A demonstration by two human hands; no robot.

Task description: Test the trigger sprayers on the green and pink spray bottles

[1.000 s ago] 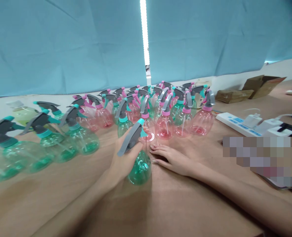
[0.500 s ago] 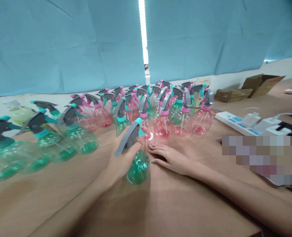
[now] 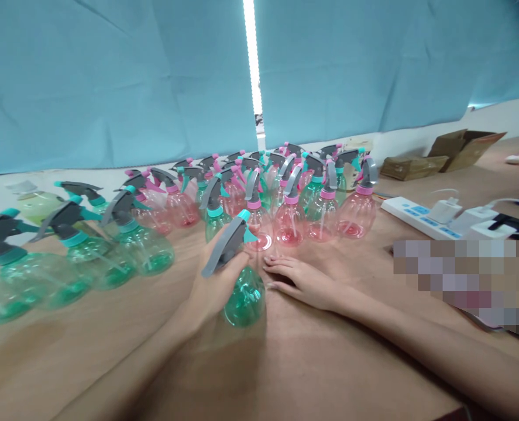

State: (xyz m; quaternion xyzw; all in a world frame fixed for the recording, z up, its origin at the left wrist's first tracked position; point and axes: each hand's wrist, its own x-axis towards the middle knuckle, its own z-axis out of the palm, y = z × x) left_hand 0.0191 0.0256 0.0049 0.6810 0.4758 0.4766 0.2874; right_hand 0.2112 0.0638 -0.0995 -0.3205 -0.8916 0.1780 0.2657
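In the middle of the table, my left hand [image 3: 217,272] is wrapped round the neck of a green spray bottle [image 3: 244,298] with a grey and teal trigger head. Its fingertips are hidden behind the bottle. My right hand [image 3: 301,279] rests on the table just right of that bottle, fingers stretched out and holding nothing. Beyond both hands stand pink spray bottles [image 3: 289,225] with grey trigger heads. Another green spray bottle [image 3: 217,217] stands just behind my left hand.
More green spray bottles [image 3: 147,248] line the left side. A white power strip [image 3: 417,217] with plugged-in chargers lies at right, beside a blurred-out patch. Cardboard boxes [image 3: 465,151] sit at the back right. A blue sheet [image 3: 110,88] covers the wall behind.
Almost nothing differs. The whole view has shifted very slightly, while both hands and the held spray bottle keep their places on the table.
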